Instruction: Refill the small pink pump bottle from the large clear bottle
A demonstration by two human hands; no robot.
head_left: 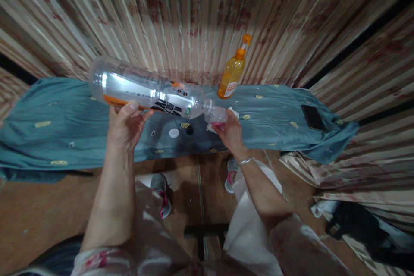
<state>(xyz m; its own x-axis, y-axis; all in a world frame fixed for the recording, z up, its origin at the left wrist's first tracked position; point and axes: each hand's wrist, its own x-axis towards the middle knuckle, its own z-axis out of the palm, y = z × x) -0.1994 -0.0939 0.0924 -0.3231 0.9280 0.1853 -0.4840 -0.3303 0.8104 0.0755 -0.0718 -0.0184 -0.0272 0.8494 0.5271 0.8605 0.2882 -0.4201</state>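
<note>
My left hand (127,123) is closed around the lower side of a large clear plastic bottle (145,88) with a silver and orange label. The bottle lies almost level in the air, its neck sloping down to the right. At that neck, my right hand (232,131) grips a small clear bottle (216,114) with some pink in its lower part. The two mouths meet or nearly so; whether they touch I cannot tell. Beneath the hands, a white cap (174,133) and a black cap (189,130) lie on the cloth. White tissue (234,113) shows behind my right hand.
A pump bottle of orange liquid (233,73) stands at the back of the narrow table, which is covered by a teal cloth (67,120). Toward the right end lies a black phone (313,117). Pleated curtains (181,21) hang close behind the table.
</note>
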